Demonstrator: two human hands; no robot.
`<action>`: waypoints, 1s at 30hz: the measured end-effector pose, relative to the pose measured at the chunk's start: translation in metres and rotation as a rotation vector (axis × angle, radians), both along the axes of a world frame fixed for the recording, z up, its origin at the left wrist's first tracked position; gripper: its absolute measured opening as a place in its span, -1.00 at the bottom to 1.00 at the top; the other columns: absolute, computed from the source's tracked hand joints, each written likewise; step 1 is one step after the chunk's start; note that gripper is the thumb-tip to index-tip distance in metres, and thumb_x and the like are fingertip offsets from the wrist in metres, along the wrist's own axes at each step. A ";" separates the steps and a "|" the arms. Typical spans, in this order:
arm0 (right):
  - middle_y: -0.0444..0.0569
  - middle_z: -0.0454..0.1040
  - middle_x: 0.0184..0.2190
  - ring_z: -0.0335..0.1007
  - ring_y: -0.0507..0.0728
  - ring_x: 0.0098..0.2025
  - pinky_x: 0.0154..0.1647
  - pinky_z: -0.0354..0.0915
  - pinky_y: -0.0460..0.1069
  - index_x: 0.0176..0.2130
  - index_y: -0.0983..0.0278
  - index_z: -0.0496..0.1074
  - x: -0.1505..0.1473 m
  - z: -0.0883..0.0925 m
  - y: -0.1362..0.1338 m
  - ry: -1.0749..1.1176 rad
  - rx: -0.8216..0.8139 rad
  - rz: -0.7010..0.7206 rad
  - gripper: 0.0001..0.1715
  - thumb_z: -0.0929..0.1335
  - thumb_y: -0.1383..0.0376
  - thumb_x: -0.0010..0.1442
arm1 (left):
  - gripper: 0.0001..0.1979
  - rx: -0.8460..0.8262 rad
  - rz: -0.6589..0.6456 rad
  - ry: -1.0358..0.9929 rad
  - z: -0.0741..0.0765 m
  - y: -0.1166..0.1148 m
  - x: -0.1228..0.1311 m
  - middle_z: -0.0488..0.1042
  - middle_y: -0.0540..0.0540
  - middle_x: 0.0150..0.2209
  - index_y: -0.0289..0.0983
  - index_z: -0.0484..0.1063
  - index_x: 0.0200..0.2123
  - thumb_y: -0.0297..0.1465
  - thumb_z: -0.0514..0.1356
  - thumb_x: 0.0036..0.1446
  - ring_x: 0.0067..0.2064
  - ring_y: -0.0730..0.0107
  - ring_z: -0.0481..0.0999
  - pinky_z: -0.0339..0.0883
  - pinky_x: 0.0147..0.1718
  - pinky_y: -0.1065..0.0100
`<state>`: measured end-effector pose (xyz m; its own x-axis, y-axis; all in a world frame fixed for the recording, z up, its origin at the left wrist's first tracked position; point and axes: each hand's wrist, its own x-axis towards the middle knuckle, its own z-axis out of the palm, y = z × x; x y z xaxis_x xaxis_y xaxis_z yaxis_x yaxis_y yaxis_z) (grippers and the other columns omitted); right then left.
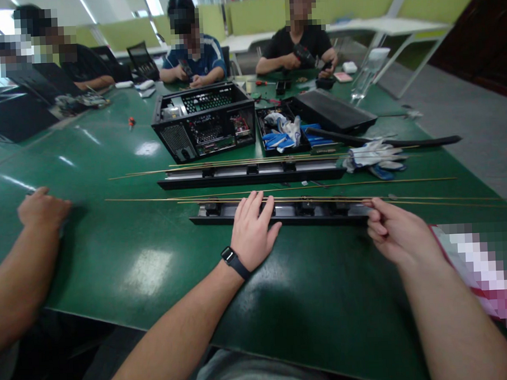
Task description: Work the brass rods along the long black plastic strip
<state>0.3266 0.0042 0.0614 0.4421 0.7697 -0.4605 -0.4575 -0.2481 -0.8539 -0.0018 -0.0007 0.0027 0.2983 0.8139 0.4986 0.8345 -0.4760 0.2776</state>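
A long black rail (229,218) with a pale inner channel and several dark blocks lies in front of me. My left hand (253,232), wearing a watch (228,255), rests flat across it, fingers stretched over the thin brass-coloured rods (329,198) along its top. At the rail's right end my right hand (396,228) is closed, thumb and forefinger pinching a thin brass-coloured rod; its other fingers are curled. Behind it lies a second, similar black rail (232,180), with more thin rods (152,172) along it.
Beyond the rails stand an open black computer case (208,125), a tray of gloves (262,147) and a black panel (334,111). More gloves (373,157) and a black strip (428,141) lie right. A co-worker's hand (42,210) rests left; other people sit across the green table (125,246).
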 end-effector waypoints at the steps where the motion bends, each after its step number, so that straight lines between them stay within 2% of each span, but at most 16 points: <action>1: -0.18 0.36 -0.53 0.09 -0.09 -0.69 -0.74 0.06 -0.23 -0.17 0.25 0.62 0.001 -0.001 0.000 -0.002 0.002 0.005 -0.78 0.50 0.43 0.61 | -0.34 0.001 -0.002 -0.001 0.000 0.000 0.000 0.54 -0.42 0.67 -0.18 0.48 0.67 -0.32 0.38 0.61 0.75 -0.30 0.46 0.28 0.76 -0.45; 4: -0.20 0.36 -0.52 0.08 -0.10 -0.69 -0.73 0.07 -0.22 -0.18 0.23 0.60 0.003 -0.003 0.001 -0.002 0.001 0.017 -0.79 0.56 0.39 0.58 | -0.35 0.002 -0.001 0.000 0.000 0.000 0.000 0.54 -0.41 0.67 -0.18 0.50 0.66 -0.32 0.38 0.61 0.75 -0.30 0.45 0.28 0.76 -0.44; 11: -0.20 0.37 -0.52 0.07 -0.11 -0.69 -0.72 0.07 -0.22 -0.16 0.23 0.60 0.002 -0.003 0.001 -0.003 0.002 0.007 -0.80 0.54 0.41 0.58 | -0.39 0.003 0.003 0.004 0.001 -0.001 0.001 0.53 -0.45 0.67 -0.24 0.52 0.63 -0.32 0.37 0.62 0.75 -0.30 0.45 0.28 0.77 -0.41; 15: -0.20 0.35 -0.53 0.07 -0.11 -0.70 -0.74 0.03 -0.21 -0.18 0.27 0.60 0.001 0.000 0.001 0.002 -0.002 -0.014 -0.73 0.45 0.45 0.66 | -0.37 -0.007 0.002 0.001 0.001 0.000 0.000 0.53 -0.41 0.67 -0.18 0.50 0.66 -0.33 0.38 0.62 0.76 -0.30 0.44 0.25 0.78 -0.43; 19: -0.20 0.36 -0.54 0.05 -0.11 -0.70 -0.75 0.03 -0.21 -0.20 0.28 0.60 0.001 0.003 0.000 0.011 -0.010 -0.024 -0.67 0.40 0.46 0.69 | -0.40 0.001 0.000 0.005 0.001 0.000 0.000 0.53 -0.44 0.67 -0.22 0.52 0.63 -0.33 0.37 0.63 0.75 -0.30 0.46 0.28 0.77 -0.42; 30: -0.21 0.35 -0.54 0.08 -0.11 -0.72 -0.75 -0.02 -0.24 -0.23 0.30 0.61 0.001 -0.007 0.002 -0.017 0.037 -0.069 -0.74 0.53 0.43 0.60 | -0.35 -0.014 0.006 0.026 0.003 0.000 -0.001 0.52 -0.44 0.68 -0.21 0.52 0.65 -0.33 0.43 0.60 0.76 -0.32 0.44 0.28 0.77 -0.40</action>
